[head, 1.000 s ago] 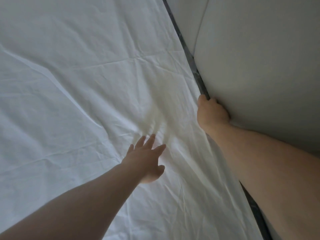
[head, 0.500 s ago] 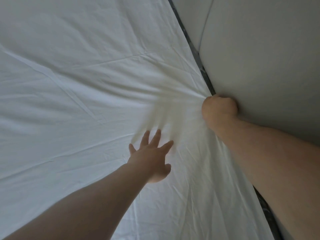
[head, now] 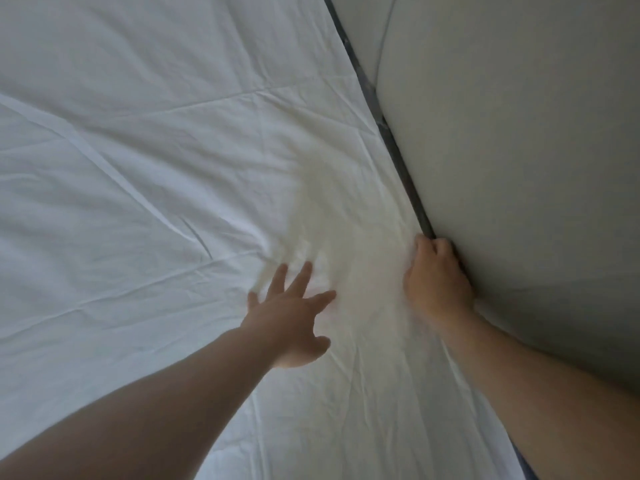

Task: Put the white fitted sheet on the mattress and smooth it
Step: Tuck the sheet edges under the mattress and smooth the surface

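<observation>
Two bare hands work a creased white cotton fitted sheet [head: 145, 161] along the edge of a bed.

The sheet fills the left and centre of the frame, cut off at the top, left and bottom, so its long axis cannot be told; its visible edge runs diagonally from top centre to lower right. It hides the mattress entirely. At lower centre the left hand [head: 289, 318] lies flat on the sheet, fingers straight and spread, slightly blurred. Right of it the right hand [head: 437, 282] is clenched at the sheet's edge, fingertips hidden in the dark narrow gap [head: 393, 147]; whether they grasp cloth cannot be told. The pale grey padded upholstered panel [head: 519, 150] fills the right.
</observation>
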